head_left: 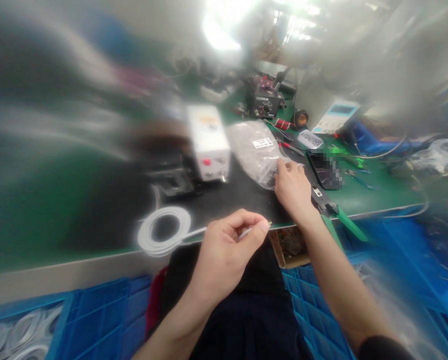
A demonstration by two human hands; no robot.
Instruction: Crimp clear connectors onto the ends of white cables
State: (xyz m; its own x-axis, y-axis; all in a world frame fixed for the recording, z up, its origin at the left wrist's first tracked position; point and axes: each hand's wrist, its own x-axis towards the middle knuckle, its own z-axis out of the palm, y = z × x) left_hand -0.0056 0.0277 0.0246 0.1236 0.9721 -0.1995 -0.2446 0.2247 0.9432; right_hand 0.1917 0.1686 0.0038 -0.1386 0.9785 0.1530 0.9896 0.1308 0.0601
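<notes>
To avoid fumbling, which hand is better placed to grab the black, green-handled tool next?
Probably the right hand: it's nearer that tool, though at the clear plastic bag; the left hand pinches an end of the coiled white cable.

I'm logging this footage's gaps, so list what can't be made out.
All in the head view:
Small tip at the left hand: too small to identify, partly behind the fingers.
Right hand's grip at the plastic bag: hidden by the hand itself.
Bag label: print too small.
Phone: partly covered by pixelation.
White coils, lower left: cut off by the picture's edge.
</notes>
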